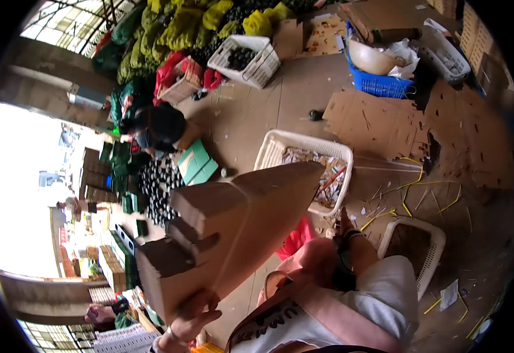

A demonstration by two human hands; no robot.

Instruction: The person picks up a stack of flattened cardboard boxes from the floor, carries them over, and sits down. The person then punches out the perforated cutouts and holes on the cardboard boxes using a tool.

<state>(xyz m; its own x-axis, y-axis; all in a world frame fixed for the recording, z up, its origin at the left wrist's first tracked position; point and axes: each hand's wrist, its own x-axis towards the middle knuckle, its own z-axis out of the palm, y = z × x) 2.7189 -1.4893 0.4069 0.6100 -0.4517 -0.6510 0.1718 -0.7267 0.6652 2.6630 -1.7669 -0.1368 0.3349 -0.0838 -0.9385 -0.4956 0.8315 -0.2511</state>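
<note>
A thick bundle of folded brown cardboard (239, 229), with a pale strap around it, stretches across the middle of the view. My left hand (198, 312) grips its lower edge, with the thumb and fingers against the cardboard. My right hand (340, 226), with a dark band at the wrist, is beside the near rim of a white basket (349, 170) that holds paper scraps. Its shadowed fingers look apart, with nothing visible in them. Something red (296, 238) shows behind the bundle.
Another white basket (436, 247) lies at right among yellow straps (407, 206). Flattened cardboard (377, 123) and a blue basket (380, 85) lie beyond. A crouching person (160, 126) is near many dark round items (160, 188) and a green box (198, 163). A crate (248, 59) and filled sacks are farther off.
</note>
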